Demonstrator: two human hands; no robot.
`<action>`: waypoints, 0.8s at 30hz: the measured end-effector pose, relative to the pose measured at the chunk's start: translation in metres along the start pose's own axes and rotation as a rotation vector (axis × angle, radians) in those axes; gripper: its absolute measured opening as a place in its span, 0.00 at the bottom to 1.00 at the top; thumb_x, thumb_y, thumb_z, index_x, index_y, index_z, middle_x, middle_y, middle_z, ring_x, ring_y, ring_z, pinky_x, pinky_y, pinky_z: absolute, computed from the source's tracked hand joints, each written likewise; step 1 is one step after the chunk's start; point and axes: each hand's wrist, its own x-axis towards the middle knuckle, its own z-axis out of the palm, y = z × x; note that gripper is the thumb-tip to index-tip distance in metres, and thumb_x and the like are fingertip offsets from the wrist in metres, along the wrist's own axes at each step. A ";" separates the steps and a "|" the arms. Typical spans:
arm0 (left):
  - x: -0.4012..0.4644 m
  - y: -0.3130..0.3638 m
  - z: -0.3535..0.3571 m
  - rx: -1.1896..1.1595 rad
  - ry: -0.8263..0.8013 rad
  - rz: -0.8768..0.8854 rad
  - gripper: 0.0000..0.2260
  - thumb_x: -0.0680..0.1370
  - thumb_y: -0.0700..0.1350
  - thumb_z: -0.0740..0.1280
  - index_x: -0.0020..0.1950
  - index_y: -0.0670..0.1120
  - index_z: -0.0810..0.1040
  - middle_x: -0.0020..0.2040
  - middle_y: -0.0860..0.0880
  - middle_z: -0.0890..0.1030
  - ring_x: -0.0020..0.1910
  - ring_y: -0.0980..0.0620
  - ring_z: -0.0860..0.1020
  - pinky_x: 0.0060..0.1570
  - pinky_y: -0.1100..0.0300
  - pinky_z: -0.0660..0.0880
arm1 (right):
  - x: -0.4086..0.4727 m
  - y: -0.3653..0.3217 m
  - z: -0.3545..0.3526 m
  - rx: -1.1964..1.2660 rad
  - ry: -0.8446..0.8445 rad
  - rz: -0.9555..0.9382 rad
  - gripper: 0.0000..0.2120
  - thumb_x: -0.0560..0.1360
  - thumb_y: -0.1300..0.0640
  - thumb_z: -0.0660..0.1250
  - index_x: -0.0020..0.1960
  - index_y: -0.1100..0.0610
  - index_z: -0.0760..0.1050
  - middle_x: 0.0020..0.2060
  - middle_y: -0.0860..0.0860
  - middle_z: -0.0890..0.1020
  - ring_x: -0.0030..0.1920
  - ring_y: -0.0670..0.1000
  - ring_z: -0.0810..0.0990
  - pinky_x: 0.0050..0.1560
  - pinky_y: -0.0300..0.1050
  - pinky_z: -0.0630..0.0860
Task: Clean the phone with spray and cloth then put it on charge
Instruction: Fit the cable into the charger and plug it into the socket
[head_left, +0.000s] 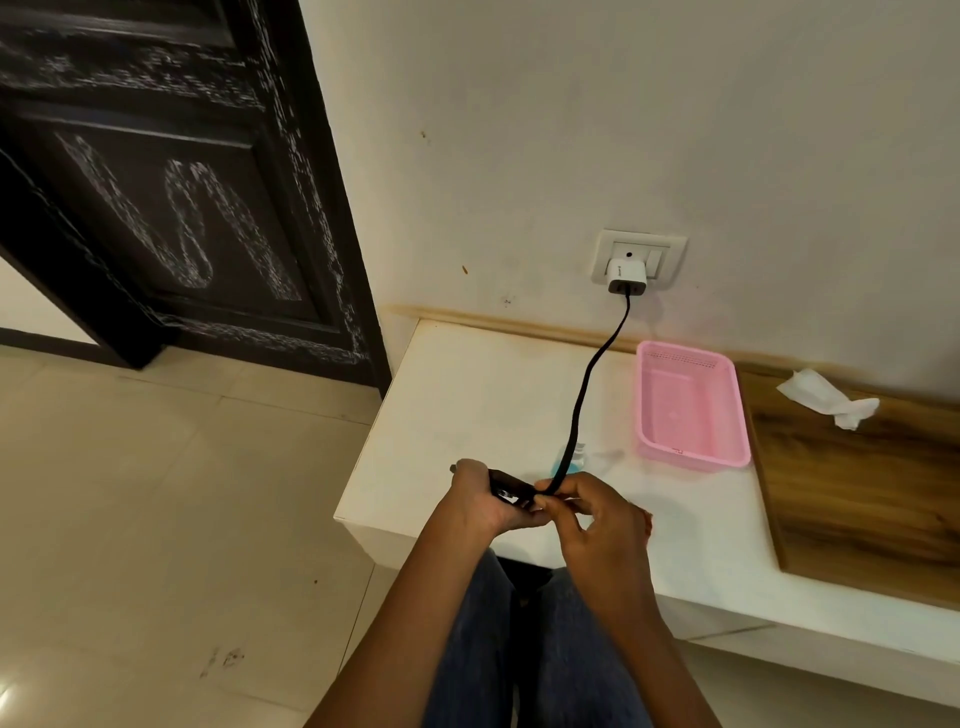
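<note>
My left hand (480, 501) grips a dark phone (509, 489) above the front of the white counter (467, 395). My right hand (587, 512) pinches the end of a black charging cable (592, 374) against the phone's edge. The cable runs up to a white charger (627, 277) plugged into a wall socket (640, 255). A small spray bottle (574, 460) with blue liquid stands just behind my hands, partly hidden by the cable. A crumpled white cloth (826, 397) lies at the back right on the wooden surface.
An empty pink plastic basket (691, 405) sits on the counter by the wall. A wooden panel (857, 493) covers the counter's right part. A dark door (171, 208) stands at the left above a tiled floor (156, 519). My legs are below the counter edge.
</note>
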 end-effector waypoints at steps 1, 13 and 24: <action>0.001 0.000 0.000 -0.006 0.000 -0.002 0.13 0.80 0.44 0.48 0.45 0.37 0.66 0.46 0.36 0.72 0.42 0.36 0.72 0.38 0.48 0.71 | 0.000 0.000 0.000 0.000 -0.003 0.003 0.03 0.72 0.65 0.70 0.45 0.60 0.81 0.41 0.51 0.84 0.42 0.46 0.80 0.45 0.17 0.64; 0.010 0.002 -0.002 -0.043 -0.035 -0.044 0.14 0.79 0.44 0.46 0.48 0.36 0.67 0.47 0.34 0.74 0.50 0.34 0.75 0.31 0.53 0.72 | 0.004 0.002 0.012 -0.010 0.006 -0.003 0.03 0.73 0.65 0.69 0.46 0.61 0.80 0.43 0.54 0.83 0.44 0.51 0.80 0.47 0.28 0.72; 0.017 0.003 -0.002 -0.011 0.035 0.042 0.14 0.79 0.42 0.47 0.41 0.38 0.67 0.44 0.37 0.73 0.38 0.40 0.73 0.36 0.56 0.67 | 0.003 0.009 0.023 -0.002 0.058 -0.068 0.05 0.72 0.72 0.66 0.41 0.64 0.77 0.38 0.55 0.80 0.41 0.53 0.79 0.42 0.44 0.76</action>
